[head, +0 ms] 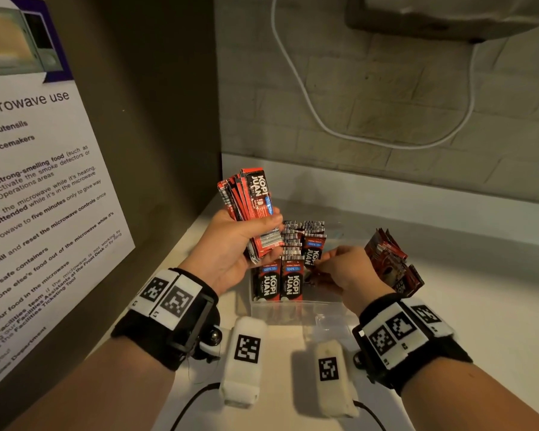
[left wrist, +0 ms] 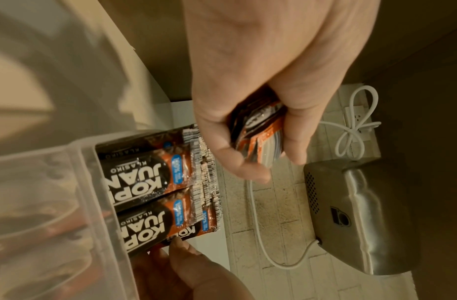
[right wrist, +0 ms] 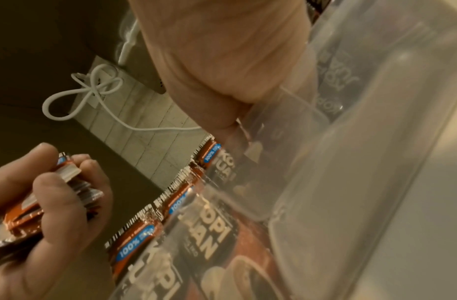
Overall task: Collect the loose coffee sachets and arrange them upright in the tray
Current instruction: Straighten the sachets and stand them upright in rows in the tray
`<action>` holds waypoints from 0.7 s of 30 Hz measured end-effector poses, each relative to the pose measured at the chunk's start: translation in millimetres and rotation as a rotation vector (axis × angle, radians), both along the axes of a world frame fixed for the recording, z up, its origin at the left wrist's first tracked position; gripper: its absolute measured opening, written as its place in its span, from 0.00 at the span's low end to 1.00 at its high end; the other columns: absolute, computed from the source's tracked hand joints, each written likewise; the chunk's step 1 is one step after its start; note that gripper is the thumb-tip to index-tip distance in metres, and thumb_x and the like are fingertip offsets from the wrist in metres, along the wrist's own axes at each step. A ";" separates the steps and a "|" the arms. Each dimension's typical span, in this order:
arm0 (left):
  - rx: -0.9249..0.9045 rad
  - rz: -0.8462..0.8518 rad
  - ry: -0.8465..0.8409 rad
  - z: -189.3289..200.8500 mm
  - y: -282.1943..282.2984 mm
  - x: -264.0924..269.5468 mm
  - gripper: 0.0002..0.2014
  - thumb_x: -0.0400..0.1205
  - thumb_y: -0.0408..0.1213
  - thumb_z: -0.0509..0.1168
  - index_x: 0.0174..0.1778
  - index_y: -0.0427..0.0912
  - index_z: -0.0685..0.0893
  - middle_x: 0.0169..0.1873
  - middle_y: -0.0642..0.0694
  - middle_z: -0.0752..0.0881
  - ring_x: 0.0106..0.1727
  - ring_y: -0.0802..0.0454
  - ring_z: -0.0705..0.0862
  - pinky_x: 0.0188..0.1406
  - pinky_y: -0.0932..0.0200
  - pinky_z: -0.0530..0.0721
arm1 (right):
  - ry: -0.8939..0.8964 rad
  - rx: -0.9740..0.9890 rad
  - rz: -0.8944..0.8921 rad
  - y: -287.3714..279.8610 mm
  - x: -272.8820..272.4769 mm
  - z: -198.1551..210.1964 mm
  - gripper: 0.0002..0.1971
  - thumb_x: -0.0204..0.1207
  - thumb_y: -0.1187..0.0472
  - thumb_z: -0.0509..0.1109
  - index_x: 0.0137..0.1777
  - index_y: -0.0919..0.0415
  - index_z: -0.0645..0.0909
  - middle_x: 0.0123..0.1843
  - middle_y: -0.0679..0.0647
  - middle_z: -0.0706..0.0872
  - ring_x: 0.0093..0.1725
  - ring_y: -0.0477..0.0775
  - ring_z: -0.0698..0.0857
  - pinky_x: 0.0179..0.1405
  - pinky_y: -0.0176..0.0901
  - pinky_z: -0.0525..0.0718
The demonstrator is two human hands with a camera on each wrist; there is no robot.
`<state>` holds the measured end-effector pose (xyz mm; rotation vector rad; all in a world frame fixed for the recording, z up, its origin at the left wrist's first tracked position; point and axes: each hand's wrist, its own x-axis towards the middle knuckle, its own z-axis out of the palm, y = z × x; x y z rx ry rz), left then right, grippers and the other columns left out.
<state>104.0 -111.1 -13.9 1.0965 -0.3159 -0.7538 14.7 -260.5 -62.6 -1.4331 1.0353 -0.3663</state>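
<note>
My left hand [head: 262, 231] grips a fanned stack of red and black coffee sachets [head: 251, 203] above the left end of the clear plastic tray [head: 293, 309]. The left wrist view shows the stack's ends [left wrist: 258, 134] poking out between the curled fingers. Rows of sachets [head: 288, 281] stand upright in the tray. My right hand [head: 327, 262] reaches down into the tray to the right of these rows and pinches one sachet [left wrist: 182, 235] at its edge. Another bunch of sachets [head: 389, 262] leans behind my right hand; whether it is inside the tray is unclear.
The tray sits on a white counter [head: 464, 306] in a corner. A microwave notice [head: 44, 181] hangs on the left wall. On the tiled back wall are a metal appliance [left wrist: 363, 213], a looped white cable [head: 324, 126] and a socket [left wrist: 358, 119]. Two white tagged devices [head: 246, 359] lie near the front.
</note>
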 end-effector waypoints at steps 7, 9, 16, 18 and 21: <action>0.000 0.004 0.034 5.0 1.1 2.1 0.15 0.78 0.33 0.69 0.61 0.40 0.81 0.43 0.41 0.88 0.42 0.47 0.87 0.26 0.56 0.85 | -0.136 -0.156 -0.102 1.0 -8.1 0.0 0.11 0.74 0.72 0.72 0.38 0.60 0.74 0.43 0.62 0.84 0.38 0.61 0.86 0.42 0.54 0.87; 0.009 -0.007 0.026 6.1 2.3 2.5 0.14 0.79 0.34 0.69 0.61 0.40 0.81 0.42 0.40 0.89 0.40 0.47 0.89 0.25 0.56 0.85 | -0.241 -0.253 -0.127 5.7 -13.6 11.7 0.08 0.75 0.68 0.73 0.40 0.60 0.76 0.39 0.57 0.82 0.33 0.54 0.81 0.33 0.44 0.81; 0.025 0.012 -0.070 4.1 -3.6 -7.3 0.15 0.76 0.33 0.73 0.59 0.38 0.85 0.46 0.40 0.92 0.42 0.46 0.92 0.26 0.57 0.86 | -0.495 -0.524 0.056 41.3 -23.1 59.5 0.08 0.71 0.64 0.77 0.43 0.50 0.84 0.40 0.47 0.86 0.35 0.49 0.82 0.34 0.44 0.80; 0.016 0.049 -0.091 3.7 -7.3 -10.2 0.15 0.76 0.33 0.74 0.59 0.38 0.85 0.46 0.40 0.91 0.42 0.46 0.91 0.30 0.55 0.87 | -0.467 -0.670 0.112 50.3 -24.7 60.2 0.13 0.70 0.63 0.78 0.52 0.47 0.87 0.47 0.43 0.89 0.38 0.45 0.85 0.41 0.43 0.85; -0.026 0.076 -0.119 4.9 -12.5 -16.2 0.11 0.77 0.33 0.73 0.54 0.38 0.86 0.44 0.40 0.91 0.42 0.46 0.91 0.35 0.50 0.89 | -0.363 -0.875 0.144 57.2 -24.0 54.9 0.19 0.70 0.60 0.79 0.62 0.51 0.86 0.51 0.43 0.88 0.36 0.32 0.80 0.41 0.22 0.79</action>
